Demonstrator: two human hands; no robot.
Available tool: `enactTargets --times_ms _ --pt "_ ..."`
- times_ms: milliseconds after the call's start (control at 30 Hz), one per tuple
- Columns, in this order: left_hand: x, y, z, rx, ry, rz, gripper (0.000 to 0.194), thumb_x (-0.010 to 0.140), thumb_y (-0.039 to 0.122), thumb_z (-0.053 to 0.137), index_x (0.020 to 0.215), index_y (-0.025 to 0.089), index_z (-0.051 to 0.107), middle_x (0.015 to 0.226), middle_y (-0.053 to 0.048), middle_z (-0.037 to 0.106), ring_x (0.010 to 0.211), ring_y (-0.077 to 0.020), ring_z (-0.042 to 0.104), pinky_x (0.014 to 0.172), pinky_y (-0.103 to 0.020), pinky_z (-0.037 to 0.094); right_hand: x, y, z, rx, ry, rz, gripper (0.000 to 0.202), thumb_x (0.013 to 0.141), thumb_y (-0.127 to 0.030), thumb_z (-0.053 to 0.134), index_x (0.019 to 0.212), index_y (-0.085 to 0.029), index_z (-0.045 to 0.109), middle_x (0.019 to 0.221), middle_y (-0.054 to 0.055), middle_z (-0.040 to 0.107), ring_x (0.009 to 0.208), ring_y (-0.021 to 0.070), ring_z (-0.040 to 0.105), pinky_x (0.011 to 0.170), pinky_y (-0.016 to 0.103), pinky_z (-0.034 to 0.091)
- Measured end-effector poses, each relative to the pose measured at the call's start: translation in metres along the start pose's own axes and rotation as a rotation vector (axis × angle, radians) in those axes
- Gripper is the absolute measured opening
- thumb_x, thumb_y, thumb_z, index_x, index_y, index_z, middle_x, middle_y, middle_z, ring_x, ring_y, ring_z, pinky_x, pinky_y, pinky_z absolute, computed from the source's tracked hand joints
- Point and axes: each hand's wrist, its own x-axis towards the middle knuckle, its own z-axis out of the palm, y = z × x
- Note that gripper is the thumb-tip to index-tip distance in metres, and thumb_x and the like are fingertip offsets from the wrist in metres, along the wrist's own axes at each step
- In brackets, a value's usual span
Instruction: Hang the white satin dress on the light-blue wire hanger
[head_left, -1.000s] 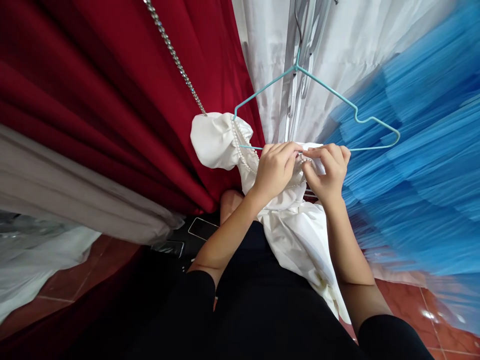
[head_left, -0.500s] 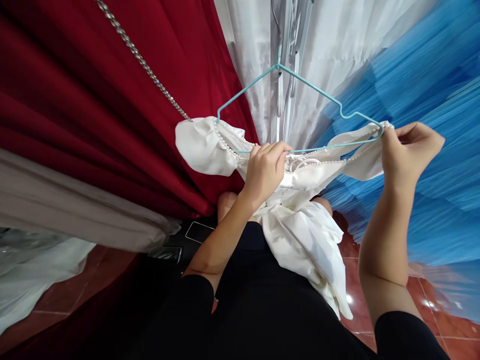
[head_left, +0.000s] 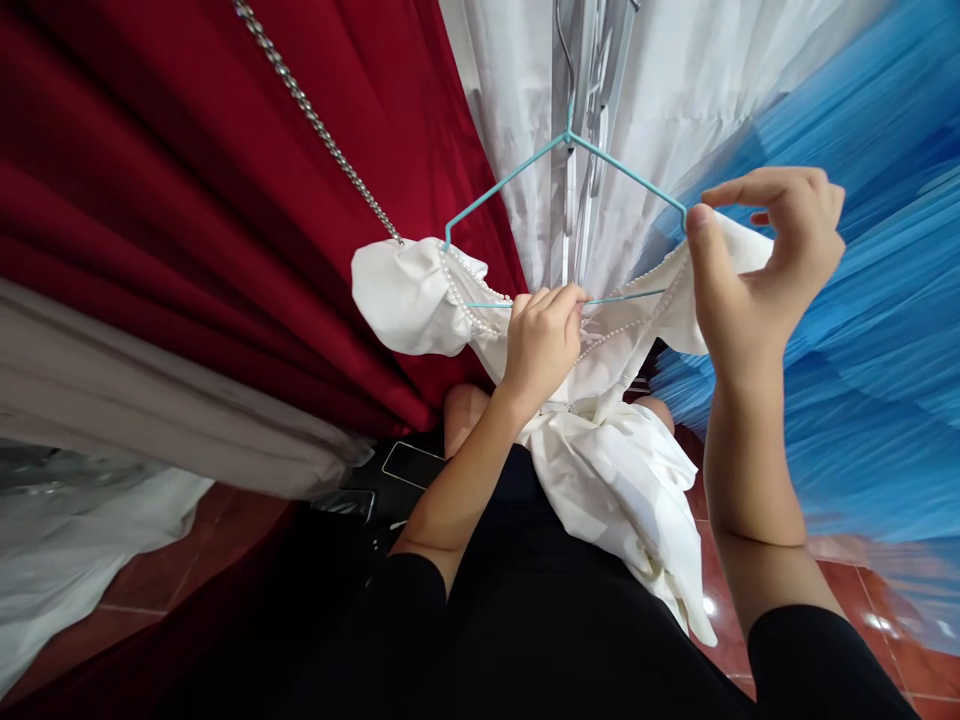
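A white dress with pearl-trimmed edges hangs by its shoulders from a light-blue wire hanger. My left hand is closed around the hanger's bottom bar and the dress's neckline near the middle. At the right end of the hanger is my right hand, thumb against the hanger's notch and the pearl edge, fingers spread and curved above the white shoulder piece. The other puffed shoulder sits over the left end of the hanger.
Red fabric and a beaded chain are on the left. Blue tulle hangs at the right, white curtains behind metal poles. Phones lie on a black surface at lower left.
My right hand has moved left and up, its fingers opening out. The right shoulder piece has come inward over the hanger's right end. My left hand keeps its grip.
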Motion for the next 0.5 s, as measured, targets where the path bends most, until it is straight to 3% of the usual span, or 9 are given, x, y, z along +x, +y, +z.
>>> enactTargets --times_ms 100,233,367,500 --pt "-0.002 0.0 0.0 0.015 0.009 0.002 0.024 0.113 0.012 0.048 0.11 0.023 0.069 0.103 -0.004 0.08 0.1 -0.0249 0.071 0.094 -0.04 0.044 -0.016 -0.005 0.004 0.117 0.051 -0.073 0.02 0.106 -0.045 0.069 0.101 -0.026 0.074 0.101 0.003 0.076 0.107 0.025 0.071 0.108 0.054 0.054" --pt "-0.002 -0.001 -0.001 0.01 0.026 0.016 0.024 0.113 0.013 0.048 0.11 0.024 0.069 0.099 -0.003 0.08 0.097 -0.0244 0.071 0.092 -0.039 0.045 -0.038 -0.005 0.014 0.226 0.006 -0.024 0.014 0.109 -0.036 0.062 0.108 -0.028 0.073 0.103 0.002 0.074 0.103 0.0238 0.071 0.103 0.051 0.058" --pt "-0.001 -0.008 0.005 -0.004 0.043 0.044 0.02 0.113 0.015 0.05 0.111 0.023 0.068 0.105 -0.006 0.081 0.101 -0.0265 0.073 0.094 -0.041 0.048 -0.058 -0.016 0.037 0.297 -0.17 -0.123 0.022 0.107 -0.027 0.056 0.124 -0.029 0.071 0.118 0.005 0.077 0.117 0.0253 0.073 0.107 0.05 0.06" --pt "-0.001 -0.015 0.015 -0.11 0.087 0.047 0.02 0.112 0.017 0.049 0.125 0.024 0.063 0.117 -0.008 0.081 0.112 -0.0264 0.075 0.102 -0.043 0.054 -0.077 -0.014 0.066 0.286 -0.308 -0.101 0.037 0.106 -0.029 0.054 0.14 -0.026 0.065 0.129 0.01 0.077 0.119 0.0256 0.074 0.104 0.047 0.061"
